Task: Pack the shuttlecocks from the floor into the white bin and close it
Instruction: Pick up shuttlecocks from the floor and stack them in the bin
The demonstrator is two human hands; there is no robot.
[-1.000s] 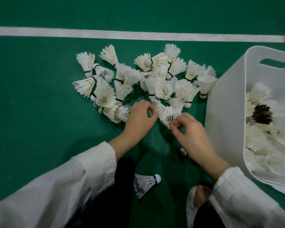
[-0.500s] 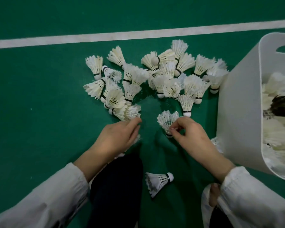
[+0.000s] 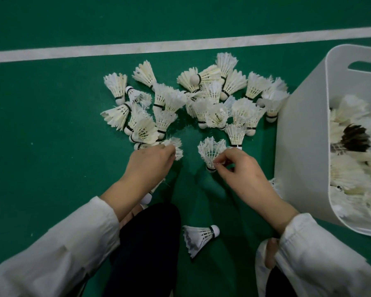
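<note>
Now drawn clear of the pile (image 3: 201, 103), the held shuttlecock (image 3: 211, 150) is pinched near its cork between thumb and forefinger of the right hand (image 3: 240, 168). A second ago those fingertips were buried among the feathers. One more piece is thus ready for the white bin (image 3: 298, 146), which stands open just to the right of that hand and already holds many.

Left hand (image 3: 148, 166): extended with its back up, fingers (image 3: 169, 152) lying together, tips at the feathers of the edge shuttlecock (image 3: 177, 146). It has drawn back from the pile's middle to its near-left margin. Whether it grips anything cannot be told; a stray cork (image 3: 147, 198) shows beneath its wrist.

Most shuttlecocks lie just beyond both sets of fingertips. The lone shuttlecock (image 3: 201, 236) lies behind them, between the forearms. Judged: packing is partway done and closing has not begun.
</note>
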